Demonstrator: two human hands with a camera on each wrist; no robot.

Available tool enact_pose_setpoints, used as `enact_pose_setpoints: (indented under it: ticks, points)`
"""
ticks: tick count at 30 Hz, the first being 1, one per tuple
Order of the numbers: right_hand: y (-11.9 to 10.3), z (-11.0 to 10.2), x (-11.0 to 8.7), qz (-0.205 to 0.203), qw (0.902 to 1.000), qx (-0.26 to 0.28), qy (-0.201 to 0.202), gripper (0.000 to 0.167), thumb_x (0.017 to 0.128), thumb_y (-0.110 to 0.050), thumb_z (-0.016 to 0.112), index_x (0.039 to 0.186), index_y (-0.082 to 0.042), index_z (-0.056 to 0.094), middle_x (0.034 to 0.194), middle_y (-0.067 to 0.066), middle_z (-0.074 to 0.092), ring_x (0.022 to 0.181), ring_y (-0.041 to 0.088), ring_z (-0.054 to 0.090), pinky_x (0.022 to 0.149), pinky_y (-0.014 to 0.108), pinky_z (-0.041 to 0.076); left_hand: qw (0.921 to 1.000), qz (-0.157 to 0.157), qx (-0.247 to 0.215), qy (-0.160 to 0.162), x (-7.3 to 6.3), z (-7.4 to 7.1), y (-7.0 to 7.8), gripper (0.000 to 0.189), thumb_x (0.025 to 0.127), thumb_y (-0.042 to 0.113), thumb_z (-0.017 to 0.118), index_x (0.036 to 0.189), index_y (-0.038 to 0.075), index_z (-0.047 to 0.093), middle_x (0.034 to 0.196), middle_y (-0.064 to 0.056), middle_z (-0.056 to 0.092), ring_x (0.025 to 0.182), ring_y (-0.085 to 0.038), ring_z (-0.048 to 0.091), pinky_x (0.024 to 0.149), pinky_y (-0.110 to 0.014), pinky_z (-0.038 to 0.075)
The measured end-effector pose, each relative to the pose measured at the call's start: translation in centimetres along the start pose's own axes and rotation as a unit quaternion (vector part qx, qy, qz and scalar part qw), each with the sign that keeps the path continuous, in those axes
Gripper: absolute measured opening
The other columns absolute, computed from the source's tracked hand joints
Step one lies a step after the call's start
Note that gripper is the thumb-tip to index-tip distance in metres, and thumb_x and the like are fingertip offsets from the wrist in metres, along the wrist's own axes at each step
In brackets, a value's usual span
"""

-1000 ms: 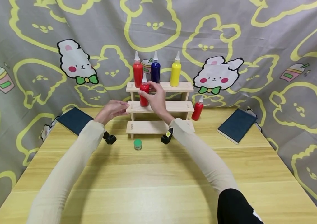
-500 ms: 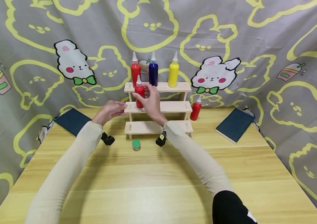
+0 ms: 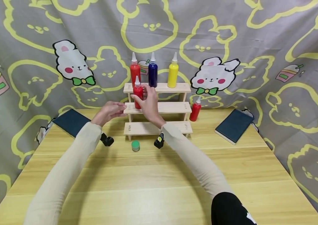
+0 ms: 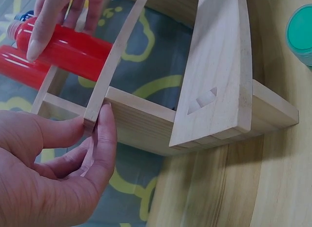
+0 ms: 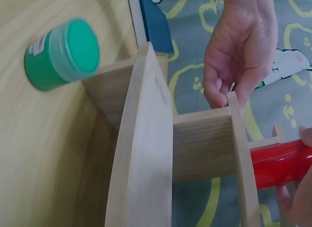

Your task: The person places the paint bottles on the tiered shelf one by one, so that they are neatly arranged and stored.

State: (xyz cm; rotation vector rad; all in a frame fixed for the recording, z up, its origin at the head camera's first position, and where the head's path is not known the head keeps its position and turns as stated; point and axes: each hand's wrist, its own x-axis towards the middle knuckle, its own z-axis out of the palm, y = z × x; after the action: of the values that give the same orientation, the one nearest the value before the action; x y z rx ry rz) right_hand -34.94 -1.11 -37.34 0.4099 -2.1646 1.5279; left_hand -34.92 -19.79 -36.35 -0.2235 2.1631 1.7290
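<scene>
A three-tier wooden display rack (image 3: pixel 173 107) stands at the back of the table. My left hand (image 3: pixel 109 113) pinches the left end of its middle board between thumb and fingers, which the left wrist view shows up close. On that same board, near the left end, stands a red squeeze bottle (image 3: pixel 138 92) with a white pointed cap. My right hand (image 3: pixel 150 104) grips this bottle from the right, thumb in front. In the right wrist view only the lower part of the red bottle (image 5: pixel 278 164) shows.
On the top board stand red (image 3: pixel 135 71), dark blue (image 3: pixel 153 75) and yellow (image 3: pixel 173 75) bottles. Another red bottle (image 3: pixel 195 110) stands right of the rack. A green-lidded jar (image 3: pixel 135 146) sits in front. Dark books lie at left (image 3: pixel 71 122) and right (image 3: pixel 234 125).
My right hand has shifted the red bottle slightly left along the middle board. The left hand keeps its hold on the board's end. The head view has turned a little.
</scene>
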Motion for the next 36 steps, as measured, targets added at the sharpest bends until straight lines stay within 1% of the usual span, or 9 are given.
enact_pose_setpoints:
  ticks: [5,9,13,16,19,23,25,30,36]
  points:
    - [-0.2,-0.5,-0.3,0.026,0.9991,0.027,-0.023,0.06,0.09,-0.016,0.086,0.139,-0.003,0.053,0.125,0.017,0.056,0.111,0.025,0.061,0.09,0.028,0.061,0.9999,0.005,-0.009,-0.005,0.1,-0.1,0.0,0.049,0.109,0.012,0.056,0.152,-0.009,0.044,0.121,-0.009,0.055,0.086,-0.01,0.061,0.104,-0.03,0.059]
    - [0.1,-1.3,-0.6,0.045,0.9963,0.055,-0.047,0.06,0.091,-0.012,0.084,0.14,0.0,0.051,0.128,0.017,0.057,0.115,0.027,0.061,0.096,0.036,0.062,1.0,0.003,-0.005,-0.005,0.0,-0.1,-0.2,0.051,0.109,0.013,0.056,0.153,-0.008,0.043,0.124,-0.01,0.054,0.086,-0.01,0.062,0.105,-0.031,0.058]
    - [0.1,-2.5,-0.5,0.039,0.9951,0.073,-0.054,0.054,0.092,-0.007,0.081,0.138,0.001,0.054,0.128,0.02,0.062,0.117,0.035,0.064,0.099,0.043,0.062,1.0,0.006,-0.001,-0.007,0.0,0.0,-0.1,0.05,0.109,0.014,0.056,0.153,-0.008,0.043,0.124,-0.01,0.055,0.086,-0.009,0.062,0.106,-0.031,0.058]
    - [-0.1,-3.5,-0.5,0.034,0.9954,0.067,-0.06,0.052,0.093,-0.009,0.081,0.138,0.001,0.058,0.127,0.019,0.064,0.117,0.035,0.064,0.098,0.042,0.062,0.9999,0.013,-0.002,-0.009,0.1,0.1,-0.1,0.05,0.109,0.013,0.056,0.152,-0.009,0.044,0.121,-0.009,0.056,0.087,-0.009,0.061,0.104,-0.029,0.059]
    - [-0.2,-4.5,-0.4,0.031,0.9955,0.061,-0.066,0.052,0.093,-0.011,0.082,0.138,0.001,0.06,0.126,0.019,0.065,0.116,0.032,0.064,0.097,0.041,0.062,0.9999,0.014,-0.002,-0.01,0.2,0.0,-0.1,0.049,0.109,0.013,0.056,0.151,-0.009,0.044,0.118,-0.008,0.055,0.087,-0.01,0.06,0.106,-0.032,0.058]
    - [0.0,-5.7,-0.4,0.025,0.9943,0.085,-0.059,0.049,0.092,-0.007,0.081,0.135,0.006,0.062,0.124,0.028,0.064,0.114,0.037,0.065,0.101,0.047,0.06,0.9997,0.018,-0.01,-0.012,0.3,-0.1,0.0,0.05,0.109,0.011,0.055,0.152,-0.01,0.042,0.119,-0.009,0.054,0.086,-0.01,0.061,0.104,-0.031,0.059]
    - [0.3,-6.2,-0.3,0.025,0.9939,0.094,-0.053,0.047,0.092,-0.006,0.081,0.133,0.008,0.063,0.123,0.029,0.064,0.111,0.038,0.066,0.102,0.047,0.06,0.9998,0.018,-0.007,-0.011,0.3,-0.2,0.0,0.049,0.109,0.012,0.056,0.151,-0.01,0.043,0.12,-0.01,0.054,0.087,-0.01,0.062,0.106,-0.033,0.058]
    - [0.9,-8.1,-0.6,0.032,0.9946,0.087,-0.047,0.041,0.093,-0.01,0.081,0.129,0.005,0.066,0.12,0.026,0.068,0.104,0.029,0.068,0.095,0.038,0.062,0.9998,0.016,0.009,-0.011,-0.2,-0.4,-0.1,0.05,0.109,0.015,0.057,0.151,-0.009,0.044,0.121,-0.011,0.054,0.089,-0.012,0.06,0.112,-0.036,0.054]
    - [1.9,-11.0,-0.8,0.032,0.9955,0.085,-0.024,0.036,0.095,-0.007,0.078,0.125,0.008,0.067,0.117,0.03,0.068,0.098,0.023,0.065,0.088,0.025,0.057,0.9997,0.018,0.011,-0.013,0.0,-0.4,-0.2,0.049,0.109,0.015,0.057,0.15,-0.009,0.045,0.117,-0.008,0.055,0.085,-0.009,0.062,0.101,-0.028,0.061]
